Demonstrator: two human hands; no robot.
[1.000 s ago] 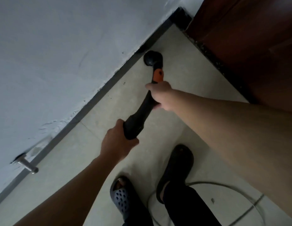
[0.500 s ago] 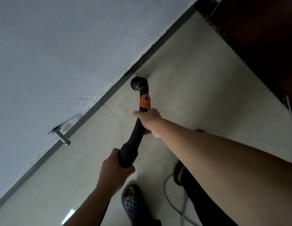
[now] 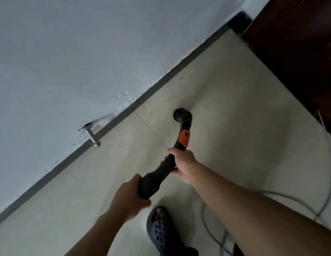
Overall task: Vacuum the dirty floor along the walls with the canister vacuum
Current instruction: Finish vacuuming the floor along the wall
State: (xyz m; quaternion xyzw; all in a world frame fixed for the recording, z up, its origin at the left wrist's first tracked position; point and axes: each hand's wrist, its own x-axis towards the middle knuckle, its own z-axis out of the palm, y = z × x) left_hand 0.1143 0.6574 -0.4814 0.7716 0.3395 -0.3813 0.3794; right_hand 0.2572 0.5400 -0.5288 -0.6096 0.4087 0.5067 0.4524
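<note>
Tiled floor (image 3: 234, 145): nozzle (image 3: 181, 116) now pulled off baseboard (image 3: 161, 80); edge toward doorstop (image 3: 90, 135) likely undone. Left hand (image 3: 130, 199), right hand (image 3: 183, 164) wrap wand (image 3: 164, 169).

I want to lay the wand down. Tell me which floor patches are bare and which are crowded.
Bare floor lies between the baseboard and the left hand. Another patch runs from the nozzle to the dark door. Crowded: under the wand, and where the cable loops beside the shoe.

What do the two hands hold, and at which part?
Both hold the curved black plastic vacuum wand: left hand on its thick rear end, right hand on the shaft behind the orange clip.
</note>
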